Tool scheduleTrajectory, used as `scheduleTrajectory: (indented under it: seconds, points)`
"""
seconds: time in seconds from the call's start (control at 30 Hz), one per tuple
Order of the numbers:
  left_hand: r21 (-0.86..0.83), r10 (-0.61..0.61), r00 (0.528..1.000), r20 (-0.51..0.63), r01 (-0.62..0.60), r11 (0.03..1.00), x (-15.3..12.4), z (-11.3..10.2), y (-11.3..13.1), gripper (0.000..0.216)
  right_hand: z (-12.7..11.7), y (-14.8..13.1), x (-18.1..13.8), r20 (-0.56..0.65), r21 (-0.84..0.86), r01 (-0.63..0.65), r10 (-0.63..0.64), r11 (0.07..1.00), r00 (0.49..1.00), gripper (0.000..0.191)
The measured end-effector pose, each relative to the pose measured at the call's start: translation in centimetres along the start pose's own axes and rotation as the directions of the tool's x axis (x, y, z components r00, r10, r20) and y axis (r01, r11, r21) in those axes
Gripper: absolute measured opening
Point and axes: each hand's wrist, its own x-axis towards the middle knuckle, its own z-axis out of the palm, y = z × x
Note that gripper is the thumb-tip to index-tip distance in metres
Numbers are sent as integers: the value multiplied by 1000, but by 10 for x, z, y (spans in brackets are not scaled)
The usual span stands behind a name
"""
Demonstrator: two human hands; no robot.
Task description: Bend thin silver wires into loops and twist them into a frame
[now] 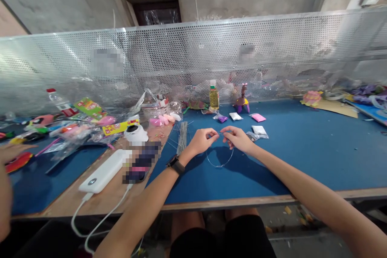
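A thin silvery wire (pixel 219 166) hangs in a loop above the blue mat, its two ends close together at my fingertips. My left hand (pixel 203 140), with a dark watch on its wrist, pinches one end. The other end is pinched by my right hand (pixel 237 138), a small gap from the left. A bundle of straight wires (pixel 182 137) lies just left of my left hand. Beyond my hands are small packets: purple (pixel 222 118), white (pixel 236 116) and pink (pixel 258 117). Another white packet (pixel 259 130) lies beside my right hand.
A white power bank (pixel 104 171) and a phone (pixel 142 163) with cables lie at left. Behind stand a bottle of yellow liquid (pixel 214 96), a clay figure (pixel 242 100) and a perforated metal screen (pixel 187 56). Another person's arm (pixel 4 185) shows at far left, near bagged materials.
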Motion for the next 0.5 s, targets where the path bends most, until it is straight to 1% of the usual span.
scheduleTrajectory:
  seconds: [0.1, 0.2, 0.3, 0.4, 0.5]
  points:
    - [-113, -88, 994, 59, 95, 989, 2, -4, -5, 33, -5, 0, 0, 102, -37, 81, -77, 996, 992, 25]
    - [-168, -146, 982, 117, 164, 972, 3, -7, -8, 38, -9, 0, -2, 174, -113, 193, -172, 975, 970, 29]
    - [-189, -172, 970, 174, 204, 961, 3, -9, -8, 43, -11, -1, -3, 178, -257, 280, -240, 925, 954, 33]
    - [-196, -185, 951, 247, 236, 952, 3, -9, -9, 45, -13, -2, -2, 174, -403, 345, -299, 848, 938, 29]
    - [-180, -193, 927, 322, 260, 949, 3, -8, -11, 43, -15, -1, 0, 172, -463, 343, -297, 817, 939, 29]
